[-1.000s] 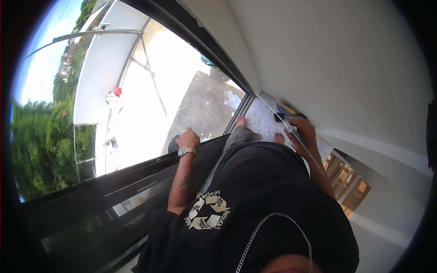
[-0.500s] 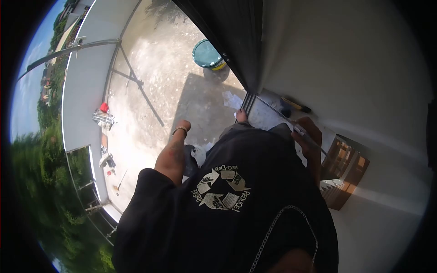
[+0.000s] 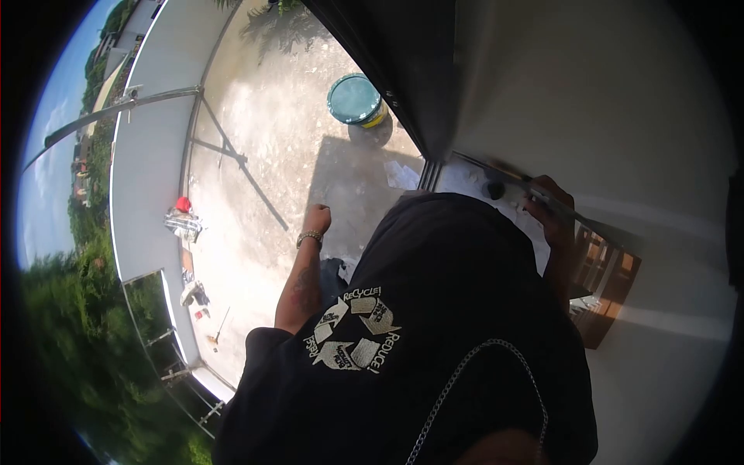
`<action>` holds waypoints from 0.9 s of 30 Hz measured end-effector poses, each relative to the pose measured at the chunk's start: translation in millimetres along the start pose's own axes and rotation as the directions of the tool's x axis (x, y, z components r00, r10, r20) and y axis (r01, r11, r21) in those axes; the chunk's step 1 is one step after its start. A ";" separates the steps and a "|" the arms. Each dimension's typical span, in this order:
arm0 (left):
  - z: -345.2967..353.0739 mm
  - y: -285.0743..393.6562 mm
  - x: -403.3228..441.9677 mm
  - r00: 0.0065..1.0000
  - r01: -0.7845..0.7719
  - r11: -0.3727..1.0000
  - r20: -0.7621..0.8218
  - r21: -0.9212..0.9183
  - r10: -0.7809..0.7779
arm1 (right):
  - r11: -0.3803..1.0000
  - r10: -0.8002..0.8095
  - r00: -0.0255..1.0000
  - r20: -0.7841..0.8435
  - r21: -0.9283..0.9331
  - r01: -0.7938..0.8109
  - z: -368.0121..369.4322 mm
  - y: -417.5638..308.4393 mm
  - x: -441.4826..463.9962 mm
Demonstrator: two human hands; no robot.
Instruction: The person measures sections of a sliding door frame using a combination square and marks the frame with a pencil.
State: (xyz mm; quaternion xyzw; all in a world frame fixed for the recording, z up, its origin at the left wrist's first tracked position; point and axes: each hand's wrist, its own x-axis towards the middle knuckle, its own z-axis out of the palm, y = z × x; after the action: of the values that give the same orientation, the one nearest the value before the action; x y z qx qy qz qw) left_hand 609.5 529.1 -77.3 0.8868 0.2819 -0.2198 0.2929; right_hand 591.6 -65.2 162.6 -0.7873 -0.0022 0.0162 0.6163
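Note:
My right hand (image 3: 552, 211) is wrapped around a long thin pole (image 3: 508, 172), held low on my right side near the white wall. The pole slants from the door track toward the wooden stairs, and its far ends are blurred, so I cannot make out what tool it belongs to. My left hand (image 3: 315, 219), with a bracelet at the wrist, hangs over the pale floor on my left. Its fingers are curled closed and nothing shows in them.
A bucket with a green lid (image 3: 354, 99) stands outside, beside the dark door frame (image 3: 380, 70). White paper (image 3: 401, 175) lies near the door track (image 3: 428, 175). Wooden stairs (image 3: 612, 291) are at right. Rags (image 3: 183, 223) and a brush (image 3: 219, 325) lie along the terrace wall (image 3: 155, 155).
My right hand has moved up and to the right with the pole, which now lies flatter in view. My left arm has swung slightly right. My foot is now hidden behind my shirt.

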 end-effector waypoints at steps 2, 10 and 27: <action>23.4 -13.1 -1.3 0.998 0.054 0.998 0.035 -0.030 -0.053 | 1.000 -0.031 1.000 -0.004 0.002 0.031 -0.7 -4.8 8.6; 15.4 36.5 14.3 0.969 -0.089 0.981 0.242 0.173 0.046 | 0.973 -0.064 0.991 -0.114 0.216 0.088 16.9 20.9 4.7; -120.1 275.8 261.0 0.726 -0.657 0.654 0.549 0.376 0.414 | 0.930 -0.065 0.650 -0.757 0.190 0.314 187.7 77.4 32.6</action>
State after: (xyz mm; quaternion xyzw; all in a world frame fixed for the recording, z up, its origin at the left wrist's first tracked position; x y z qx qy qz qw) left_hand 1004.2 518.6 -25.2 0.9061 -0.1443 -0.3750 0.1324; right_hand 617.6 99.1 41.6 -0.6163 0.1667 -0.3689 0.6755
